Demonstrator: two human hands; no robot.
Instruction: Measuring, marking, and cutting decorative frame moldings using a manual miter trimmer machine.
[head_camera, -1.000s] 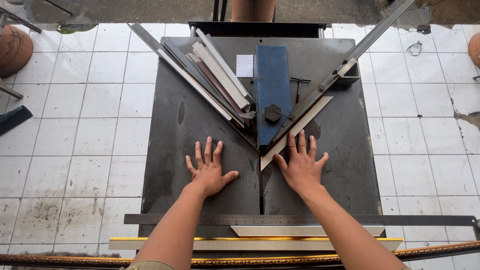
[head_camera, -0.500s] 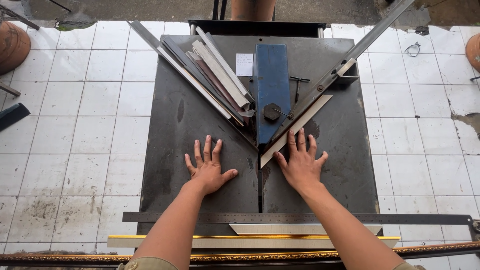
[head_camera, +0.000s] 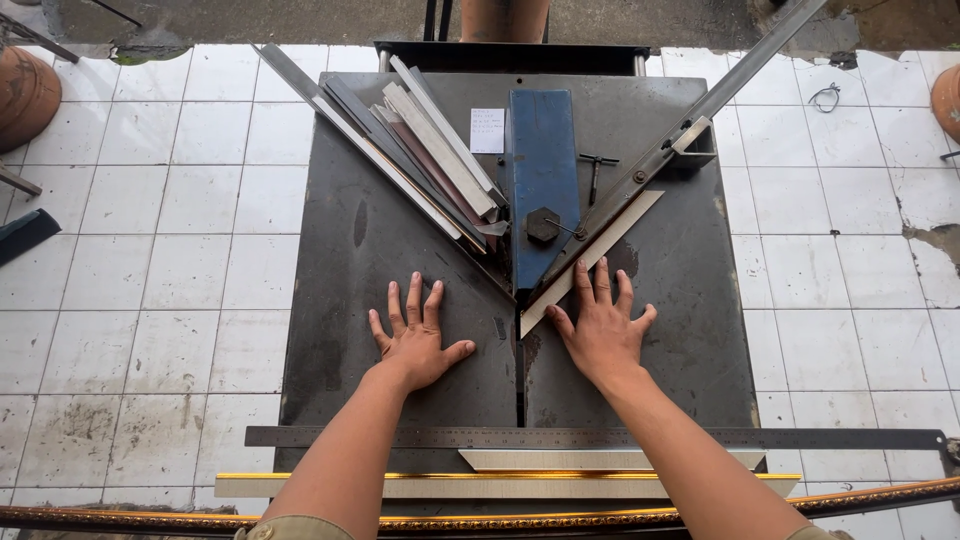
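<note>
Resting flat on the dark metal table (head_camera: 340, 300), both hands spread and grasping nothing. Left hand (head_camera: 415, 340) palm down, fingers fanned, lying alone on the bare plate left of the centre slot. Right hand (head_camera: 600, 330) likewise flat and released, fingertips (head_camera: 578, 285) touching the lower edge of the pale moulding strip (head_camera: 590, 262). Lying diagonally, that strip, pressed against the right angled fence (head_camera: 660, 150), lower end reaching the centre slot just beside the thumb. Standing upright between the two fences, a blue blade housing (head_camera: 540, 170) with a black hexagonal knob (head_camera: 543, 226) near the bottom. Stacked along the left fence, a bundle of cut mouldings (head_camera: 430, 150) in grey, cream and reddish tones. Stuck near the housing, a small white paper note (head_camera: 487, 130). Crossing the near edge of the table, a long steel ruler (head_camera: 600, 437); just below, a short pale offcut (head_camera: 600, 459), a gold-edged moulding (head_camera: 500, 485) and an ornate gilded length (head_camera: 880, 495). All around, white tiled floor (head_camera: 150, 250).
</note>
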